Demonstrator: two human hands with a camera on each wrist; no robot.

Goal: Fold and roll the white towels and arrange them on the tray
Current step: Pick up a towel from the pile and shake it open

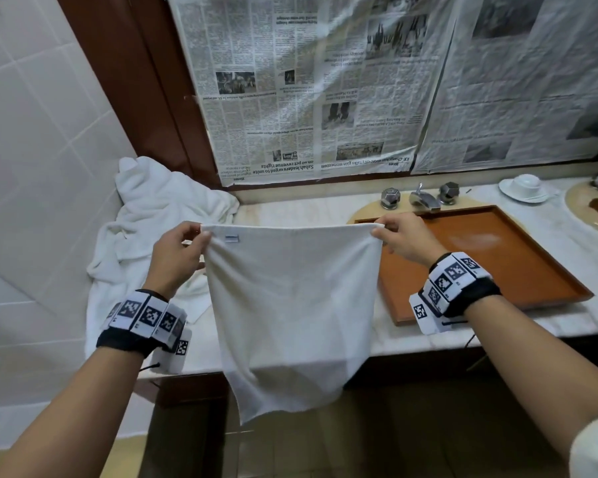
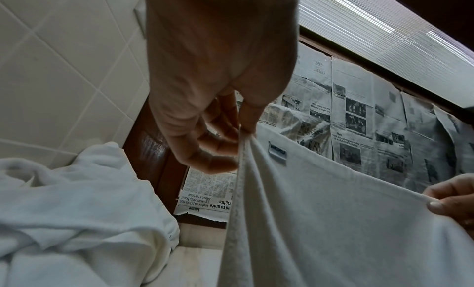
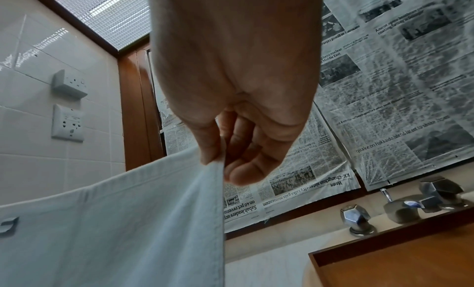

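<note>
A white towel point(image 1: 290, 305) hangs spread out in the air in front of the counter, its lower edge dangling below the counter's front. My left hand point(image 1: 183, 246) pinches its top left corner, beside a small label point(image 1: 232, 238). My right hand point(image 1: 399, 238) pinches the top right corner. In the left wrist view the left hand point(image 2: 243, 127) grips the towel point(image 2: 333, 220) at the hem. The right wrist view shows the right hand point(image 3: 218, 157) holding the towel point(image 3: 115, 230). A brown tray point(image 1: 480, 257) lies over the sink to the right, with nothing on it.
A heap of white towels point(image 1: 159, 219) lies on the marble counter point(image 1: 290, 208) at the left, against the tiled wall. Chrome taps point(image 1: 422, 198) stand behind the tray. A white cup and saucer point(image 1: 525, 188) sits far right. Newspaper point(image 1: 308, 81) covers the mirror.
</note>
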